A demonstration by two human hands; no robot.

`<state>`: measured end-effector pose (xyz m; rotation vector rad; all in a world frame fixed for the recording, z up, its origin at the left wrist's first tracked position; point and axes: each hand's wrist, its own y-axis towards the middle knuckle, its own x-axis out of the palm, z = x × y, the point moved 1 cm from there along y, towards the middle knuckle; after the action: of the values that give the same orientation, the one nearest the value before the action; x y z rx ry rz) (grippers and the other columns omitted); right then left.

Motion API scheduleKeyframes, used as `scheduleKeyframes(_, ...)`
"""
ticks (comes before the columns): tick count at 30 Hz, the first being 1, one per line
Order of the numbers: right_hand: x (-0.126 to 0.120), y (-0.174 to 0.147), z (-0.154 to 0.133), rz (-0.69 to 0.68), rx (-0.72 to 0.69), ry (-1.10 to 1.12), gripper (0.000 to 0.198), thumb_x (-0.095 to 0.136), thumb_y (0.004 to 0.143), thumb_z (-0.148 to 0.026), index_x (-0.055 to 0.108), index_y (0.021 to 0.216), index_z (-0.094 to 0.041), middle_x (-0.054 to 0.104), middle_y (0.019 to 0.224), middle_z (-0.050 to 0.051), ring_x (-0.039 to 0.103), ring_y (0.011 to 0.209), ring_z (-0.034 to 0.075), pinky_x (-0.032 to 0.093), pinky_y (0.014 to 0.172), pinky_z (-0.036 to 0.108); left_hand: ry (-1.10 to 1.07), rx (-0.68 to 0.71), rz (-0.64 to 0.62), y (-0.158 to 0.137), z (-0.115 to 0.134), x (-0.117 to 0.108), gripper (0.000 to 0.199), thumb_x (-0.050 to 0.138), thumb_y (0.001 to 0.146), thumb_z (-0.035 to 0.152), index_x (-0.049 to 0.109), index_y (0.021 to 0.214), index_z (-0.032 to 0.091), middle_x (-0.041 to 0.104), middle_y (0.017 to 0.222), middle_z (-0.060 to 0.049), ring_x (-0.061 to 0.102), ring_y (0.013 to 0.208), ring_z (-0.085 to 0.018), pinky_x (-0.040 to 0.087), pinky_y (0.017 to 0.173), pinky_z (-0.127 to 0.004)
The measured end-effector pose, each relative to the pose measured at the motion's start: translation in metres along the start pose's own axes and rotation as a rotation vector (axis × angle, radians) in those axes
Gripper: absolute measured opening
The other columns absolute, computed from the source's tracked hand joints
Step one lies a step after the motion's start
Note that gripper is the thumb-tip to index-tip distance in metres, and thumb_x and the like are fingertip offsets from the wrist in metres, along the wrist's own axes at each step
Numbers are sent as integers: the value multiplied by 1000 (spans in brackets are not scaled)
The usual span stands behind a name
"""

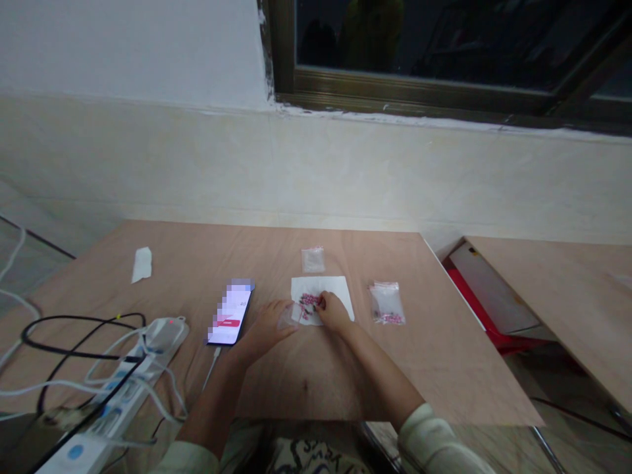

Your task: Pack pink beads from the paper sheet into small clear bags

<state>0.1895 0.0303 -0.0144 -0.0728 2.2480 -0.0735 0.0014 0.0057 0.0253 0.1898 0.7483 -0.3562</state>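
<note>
Along a pale wall [276, 164], a bench [340, 382] is bearing a lit phone [231, 313]; the left hand [269, 324] is holding a clear bag [290, 317], pink pieces [309, 299] are lying on paper [338, 286], and the right hand [333, 311] is pinching among them, its hold unclear.

Pink beads [309, 299] (loosely clustered) lie on white paper [340, 286] beside a clear bag [290, 317].

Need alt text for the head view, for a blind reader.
A person's left hand holds a clear bag beside small pink pieces on a white sheet; the right hand is at the pieces. A lit phone lies left, a bag with pink contents right.
</note>
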Motion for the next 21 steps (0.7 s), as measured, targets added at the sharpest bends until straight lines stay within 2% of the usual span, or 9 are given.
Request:
scheduleKeyframes(7,-1,5,-3,-47,4,-38,5,51,68,-13,54,72,-14,57,71,6,48,61,12,30,55,22,-7,2,5,0,-3,0,45,63,63,32,53,105,17,55,111,-11,47,106,-28,33,94,-42)
scheduleKeyframes(12,0,4,-7,-10,49,-84,8,50,66,-12,55,72,-14,60,75,8,52,65,15,30,54,23,-11,-21,-12,1,-2,0,44,64,62,30,54,103,17,56,110,-12,48,105,-28,33,93,-42)
scheduleKeyframes(21,5,4,-4,8,95,-146,10,51,72,-22,55,78,-14,62,80,10,55,72,17,32,55,23,-25,-24,3,1,1,-4,45,63,63,33,53,104,18,56,110,-11,49,105,-27,33,93,-41)
